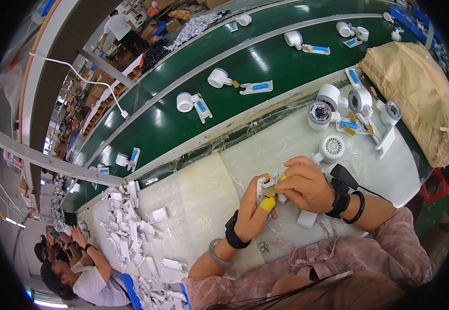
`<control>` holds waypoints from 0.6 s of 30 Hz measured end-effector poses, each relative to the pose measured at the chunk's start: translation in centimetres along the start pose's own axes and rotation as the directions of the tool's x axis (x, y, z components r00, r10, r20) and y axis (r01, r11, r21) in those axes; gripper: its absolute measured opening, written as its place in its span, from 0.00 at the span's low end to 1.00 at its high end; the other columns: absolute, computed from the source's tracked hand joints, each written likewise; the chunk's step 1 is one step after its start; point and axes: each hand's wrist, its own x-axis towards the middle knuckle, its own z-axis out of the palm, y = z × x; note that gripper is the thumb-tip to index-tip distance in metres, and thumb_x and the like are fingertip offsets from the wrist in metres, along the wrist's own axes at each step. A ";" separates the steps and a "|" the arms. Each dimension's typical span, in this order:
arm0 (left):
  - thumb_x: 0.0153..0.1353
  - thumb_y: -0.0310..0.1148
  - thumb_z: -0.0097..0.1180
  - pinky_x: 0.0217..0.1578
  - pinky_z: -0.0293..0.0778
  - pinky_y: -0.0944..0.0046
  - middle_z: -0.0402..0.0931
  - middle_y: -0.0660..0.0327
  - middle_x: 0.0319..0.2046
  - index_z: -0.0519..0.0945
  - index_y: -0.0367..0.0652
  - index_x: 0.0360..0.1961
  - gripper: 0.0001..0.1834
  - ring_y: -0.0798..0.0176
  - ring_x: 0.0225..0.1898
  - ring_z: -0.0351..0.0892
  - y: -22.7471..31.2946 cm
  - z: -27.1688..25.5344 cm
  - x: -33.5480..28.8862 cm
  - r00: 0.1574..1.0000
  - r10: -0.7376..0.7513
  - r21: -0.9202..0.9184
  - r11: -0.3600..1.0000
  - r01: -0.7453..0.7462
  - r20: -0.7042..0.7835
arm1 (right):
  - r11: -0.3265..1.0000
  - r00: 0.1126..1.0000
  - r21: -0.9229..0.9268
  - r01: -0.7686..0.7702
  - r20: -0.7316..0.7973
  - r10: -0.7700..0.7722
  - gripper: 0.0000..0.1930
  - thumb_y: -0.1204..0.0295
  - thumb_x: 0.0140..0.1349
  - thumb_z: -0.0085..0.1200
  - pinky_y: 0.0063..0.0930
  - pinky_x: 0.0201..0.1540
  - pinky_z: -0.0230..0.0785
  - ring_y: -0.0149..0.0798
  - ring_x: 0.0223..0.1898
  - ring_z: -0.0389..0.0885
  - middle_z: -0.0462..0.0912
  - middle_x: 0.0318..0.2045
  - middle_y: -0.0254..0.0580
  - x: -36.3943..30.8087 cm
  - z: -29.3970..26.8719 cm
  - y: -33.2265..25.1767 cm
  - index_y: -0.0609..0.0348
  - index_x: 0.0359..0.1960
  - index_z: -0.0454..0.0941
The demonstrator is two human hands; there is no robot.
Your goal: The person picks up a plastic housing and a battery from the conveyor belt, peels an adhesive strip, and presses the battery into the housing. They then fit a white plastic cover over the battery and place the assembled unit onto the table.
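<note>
My left hand [253,216] is closed around a white plastic fan handle [262,190], held upright above the table. Over the handle's inner side, the fingers of my right hand [309,187] are bent and pinched together. What they grip is mostly hidden, though a bit of white plastic shows beneath them. Yellow finger covers [268,204] are on some of my fingers. Just beyond my right hand lies a white fan head with a slotted grille [332,148]. Part of another white piece [306,219] sticks out below that hand.
Several fan heads with open handles [320,113] sit at the table's far right, by a brown paper bag [415,93]. A pile of white shells [126,222] covers the left side. Beyond runs a green conveyor [167,137] carrying fan parts. Another person [87,281] sits at left.
</note>
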 end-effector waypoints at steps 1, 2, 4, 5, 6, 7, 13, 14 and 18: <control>0.60 0.21 0.42 0.27 0.74 0.71 0.70 0.59 0.37 0.59 0.36 0.61 0.26 0.71 0.32 0.70 0.0 -0.2 0.0 1.000 0.010 0.019 1.000 -0.011 0.025 | 1.000 1.000 0.005 0.000 0.002 0.000 0.14 0.80 0.43 0.64 0.39 0.49 0.69 0.46 0.41 0.74 0.74 0.33 0.38 0.1 0.0 0.0 0.53 0.34 0.81; 0.60 0.23 0.44 0.27 0.74 0.72 0.69 0.60 0.38 0.59 0.36 0.62 0.27 0.71 0.32 0.70 -0.1 -0.4 0.0 0.999 0.020 0.038 0.999 -0.022 0.051 | 1.000 1.000 0.009 0.001 0.004 -0.001 0.14 0.80 0.43 0.64 0.40 0.49 0.69 0.47 0.41 0.74 0.74 0.33 0.38 0.1 -0.1 -0.1 0.54 0.34 0.81; 0.61 0.24 0.46 0.27 0.73 0.72 0.69 0.59 0.40 0.59 0.36 0.62 0.27 0.71 0.33 0.70 -0.4 -0.3 -0.1 0.999 0.040 0.071 0.997 -0.041 0.020 | 1.000 1.000 0.018 -0.008 -0.010 0.008 0.12 0.78 0.45 0.63 0.40 0.50 0.69 0.44 0.39 0.74 0.75 0.32 0.37 0.2 0.0 -0.2 0.54 0.34 0.81; 0.61 0.26 0.49 0.27 0.73 0.72 0.68 0.59 0.42 0.60 0.35 0.62 0.27 0.71 0.34 0.71 -0.5 -0.2 -0.1 0.998 0.061 0.104 0.993 -0.060 -0.010 | 1.000 1.000 0.027 -0.016 -0.024 0.016 0.11 0.77 0.46 0.62 0.39 0.51 0.68 0.41 0.37 0.75 0.76 0.31 0.36 0.3 0.0 -0.2 0.54 0.33 0.81; 0.61 0.26 0.49 0.27 0.73 0.72 0.68 0.59 0.42 0.60 0.35 0.62 0.27 0.71 0.34 0.71 -0.5 0.0 -0.1 0.998 0.062 0.105 0.993 -0.061 -0.012 | 0.999 1.000 0.029 -0.014 -0.023 0.015 0.11 0.77 0.46 0.62 0.39 0.51 0.68 0.41 0.37 0.75 0.76 0.31 0.36 0.3 0.0 -0.2 0.54 0.33 0.81; 0.64 0.28 0.47 0.26 0.72 0.73 0.69 0.60 0.39 0.61 0.34 0.62 0.25 0.72 0.31 0.71 -0.5 0.1 0.1 0.995 0.099 0.233 0.968 -0.091 -0.023 | 1.000 1.000 0.020 -0.006 -0.014 0.006 0.11 0.77 0.45 0.61 0.40 0.51 0.68 0.41 0.37 0.75 0.76 0.30 0.36 0.3 0.0 -0.2 0.53 0.33 0.81; 0.67 0.28 0.44 0.24 0.71 0.73 0.68 0.62 0.39 0.61 0.32 0.62 0.23 0.73 0.28 0.71 -0.3 0.4 0.1 0.991 0.132 0.312 0.943 -0.116 -0.031 | 1.000 1.000 0.010 0.015 0.023 -0.015 0.13 0.79 0.44 0.60 0.41 0.54 0.66 0.38 0.38 0.75 0.75 0.31 0.34 0.4 -0.3 0.1 0.51 0.34 0.80; 0.68 0.28 0.44 0.25 0.70 0.73 0.68 0.62 0.39 0.61 0.33 0.62 0.23 0.73 0.28 0.71 -0.3 0.4 0.1 0.991 0.129 0.314 0.942 -0.115 -0.024 | 1.000 0.999 0.011 0.020 0.038 -0.020 0.13 0.79 0.44 0.59 0.41 0.54 0.66 0.38 0.38 0.75 0.75 0.31 0.33 0.5 -0.4 0.1 0.51 0.34 0.80; 0.68 0.28 0.44 0.25 0.70 0.73 0.69 0.61 0.39 0.61 0.32 0.62 0.23 0.73 0.27 0.71 -0.1 0.3 0.2 0.991 0.131 0.324 0.939 -0.119 -0.016 | 0.999 0.995 0.025 0.046 0.084 -0.048 0.16 0.81 0.41 0.63 0.44 0.54 0.66 0.42 0.38 0.73 0.73 0.31 0.36 0.5 -0.7 0.6 0.54 0.35 0.80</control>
